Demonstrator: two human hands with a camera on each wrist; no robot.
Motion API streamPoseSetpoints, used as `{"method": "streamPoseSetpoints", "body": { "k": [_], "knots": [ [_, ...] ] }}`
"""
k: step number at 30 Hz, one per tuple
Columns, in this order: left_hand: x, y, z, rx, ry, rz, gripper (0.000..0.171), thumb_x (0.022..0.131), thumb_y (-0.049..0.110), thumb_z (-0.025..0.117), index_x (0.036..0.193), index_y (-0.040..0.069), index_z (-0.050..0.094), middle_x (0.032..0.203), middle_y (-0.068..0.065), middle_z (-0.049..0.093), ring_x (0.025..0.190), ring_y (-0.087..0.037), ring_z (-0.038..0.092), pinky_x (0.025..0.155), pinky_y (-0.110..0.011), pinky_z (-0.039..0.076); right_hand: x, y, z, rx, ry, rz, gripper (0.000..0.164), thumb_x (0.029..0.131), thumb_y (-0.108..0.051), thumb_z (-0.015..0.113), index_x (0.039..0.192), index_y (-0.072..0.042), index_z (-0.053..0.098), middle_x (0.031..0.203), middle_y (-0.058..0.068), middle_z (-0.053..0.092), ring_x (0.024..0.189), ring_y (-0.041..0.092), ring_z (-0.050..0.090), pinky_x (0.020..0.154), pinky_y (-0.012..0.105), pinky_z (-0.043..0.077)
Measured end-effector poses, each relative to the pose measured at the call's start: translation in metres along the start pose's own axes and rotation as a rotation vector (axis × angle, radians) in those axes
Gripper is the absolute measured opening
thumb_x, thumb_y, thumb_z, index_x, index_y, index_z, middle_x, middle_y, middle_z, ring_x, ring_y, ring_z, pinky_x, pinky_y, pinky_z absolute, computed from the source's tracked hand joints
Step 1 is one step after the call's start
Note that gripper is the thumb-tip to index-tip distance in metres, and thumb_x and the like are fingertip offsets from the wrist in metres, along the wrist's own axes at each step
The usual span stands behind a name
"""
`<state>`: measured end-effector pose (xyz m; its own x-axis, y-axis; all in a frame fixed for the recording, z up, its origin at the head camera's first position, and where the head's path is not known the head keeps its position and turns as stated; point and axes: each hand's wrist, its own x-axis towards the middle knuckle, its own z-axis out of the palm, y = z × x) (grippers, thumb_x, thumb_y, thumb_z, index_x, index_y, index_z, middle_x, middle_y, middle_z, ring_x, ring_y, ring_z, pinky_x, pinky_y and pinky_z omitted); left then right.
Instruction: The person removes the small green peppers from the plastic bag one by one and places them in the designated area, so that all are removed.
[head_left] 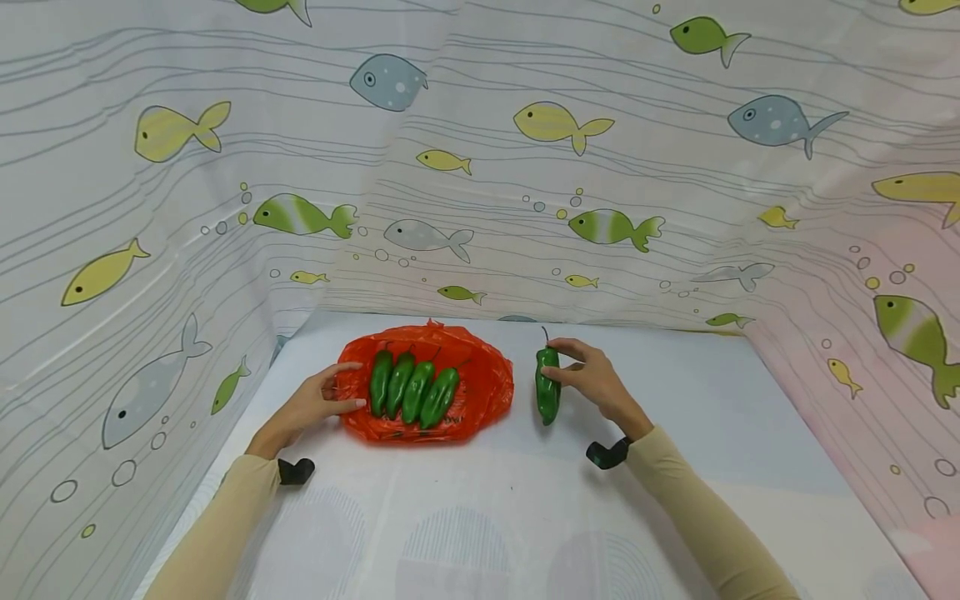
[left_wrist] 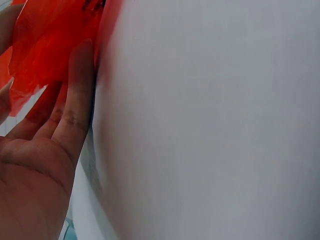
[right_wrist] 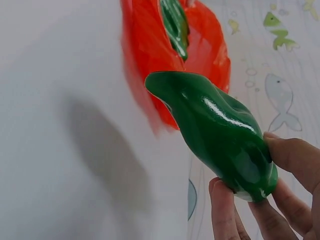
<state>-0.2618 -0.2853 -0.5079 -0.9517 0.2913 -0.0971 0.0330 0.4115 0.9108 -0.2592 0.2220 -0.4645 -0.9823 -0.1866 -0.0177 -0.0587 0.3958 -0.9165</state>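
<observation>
In the head view my right hand (head_left: 588,379) pinches a long green chili pepper (head_left: 550,400) near its stem end, tip hanging downward, to the right of a red plastic bag (head_left: 480,408). The right wrist view shows this glossy pepper (right_wrist: 215,120) held by the thumb and fingertips of the right hand (right_wrist: 295,200), its shadow on the tabletop. My left hand (head_left: 311,404) holds the bag's left edge. Up close, its fingers (left_wrist: 75,105) lie against the thin red plastic (left_wrist: 47,45). Several more green chili peppers (head_left: 412,390) lie side by side on the bag, stems pointing away.
The bag rests on a white tabletop (head_left: 420,517) with pale printed circles. Fish-patterned sheets (head_left: 480,192) form walls at the back and both sides. Dark wrist-worn devices (head_left: 609,453) sit below both wrists.
</observation>
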Motion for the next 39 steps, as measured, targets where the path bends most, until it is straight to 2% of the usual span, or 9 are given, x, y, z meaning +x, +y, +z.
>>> {"method": "streamPoseSetpoints", "body": {
  "k": [4,15,28,39],
  "knots": [
    [0.000,0.000,0.000,-0.004,-0.006,0.010,0.077,0.089,0.022,0.084,0.153,0.011,0.042,0.126,-0.023,0.061,0.098,-0.027,0.062,0.073,-0.031,0.056,0.001,0.005,-0.005,-0.019,0.005,0.000,0.063,0.091,-0.034,0.081,0.146,-0.017,0.056,0.151,0.006,0.053,0.107,0.029,0.066,0.094,0.050,0.052],
    [0.000,-0.004,-0.002,0.011,0.003,-0.002,0.077,0.088,0.025,0.084,0.153,0.014,0.044,0.129,-0.023,0.059,0.102,-0.030,0.060,0.077,-0.031,0.055,0.004,0.021,-0.014,-0.020,0.032,0.020,0.065,0.090,-0.035,0.082,0.146,-0.015,0.055,0.152,0.008,0.052,0.110,0.032,0.063,0.098,0.060,0.048],
    [0.001,-0.006,-0.002,0.014,0.000,0.009,0.078,0.088,0.025,0.084,0.154,0.013,0.043,0.128,-0.023,0.060,0.100,-0.031,0.060,0.075,-0.031,0.055,0.012,0.030,-0.022,-0.023,0.052,0.029,0.065,0.092,-0.029,0.081,0.147,-0.010,0.053,0.154,0.012,0.050,0.105,0.029,0.065,0.092,0.053,0.053],
    [-0.001,-0.003,0.000,-0.013,-0.008,0.015,0.079,0.088,0.022,0.084,0.154,0.012,0.042,0.123,-0.023,0.062,0.096,-0.028,0.063,0.073,-0.031,0.056,0.023,0.038,-0.024,-0.063,0.066,0.063,0.063,0.091,-0.031,0.081,0.146,-0.014,0.055,0.151,0.010,0.052,0.110,0.031,0.062,0.089,0.048,0.055]
  ]
}}
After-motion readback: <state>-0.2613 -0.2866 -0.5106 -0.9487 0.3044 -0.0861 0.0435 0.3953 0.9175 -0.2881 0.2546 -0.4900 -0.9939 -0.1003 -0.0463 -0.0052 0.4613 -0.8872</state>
